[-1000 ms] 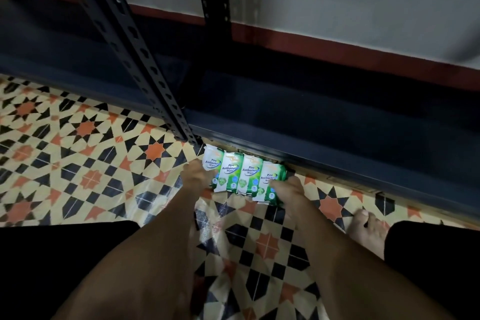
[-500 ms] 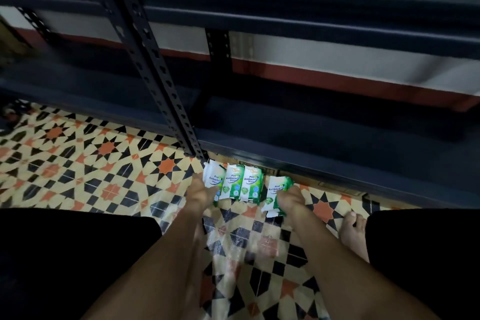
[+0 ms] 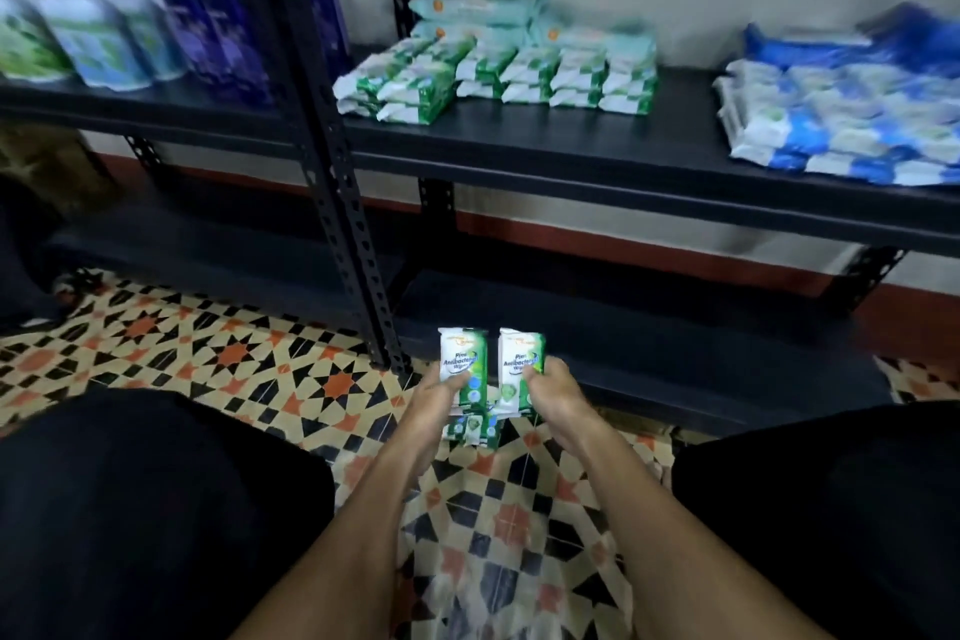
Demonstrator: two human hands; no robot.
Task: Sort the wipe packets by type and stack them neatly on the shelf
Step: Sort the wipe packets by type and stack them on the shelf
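Patterned floor tiles (image 3: 223, 359) w/ dark shelf (image 3: 571, 146) at 12 o'clock; green wipe packets pinched upright by left hand (image 3: 439, 392) & right hand (image 3: 550, 390), apart.

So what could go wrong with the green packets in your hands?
The left hand and right hand pinch green packets near their lower ends, so one might slip. The green pile on the shelf looks uneven in front; adding more might topple it. Blue packets share that shelf, so types could get mixed.
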